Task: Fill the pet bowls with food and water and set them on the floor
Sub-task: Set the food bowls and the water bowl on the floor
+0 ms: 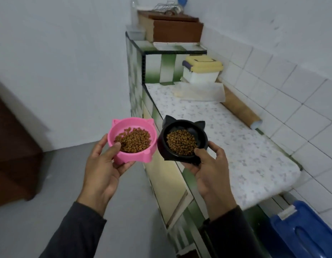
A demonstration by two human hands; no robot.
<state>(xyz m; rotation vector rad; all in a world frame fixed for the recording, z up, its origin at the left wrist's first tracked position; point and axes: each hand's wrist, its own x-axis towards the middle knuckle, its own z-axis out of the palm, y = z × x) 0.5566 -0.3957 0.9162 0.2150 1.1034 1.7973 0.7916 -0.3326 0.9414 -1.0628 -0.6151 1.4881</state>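
While hands grip them, pink bowl [132, 139] and black bowl [182, 141] hold kibble

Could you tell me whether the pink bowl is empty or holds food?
Holds food: brown kibble lies inside the pink bowl.

You are facing a narrow room with plain white walls [59, 43] and a grey floor [31, 229]. On your right runs a speckled white stone surface [245, 151] against a white-tiled wall [301, 112], with green-and-white tiling [167, 67] beyond. A dark brown wooden cabinet [10, 146] stands left.
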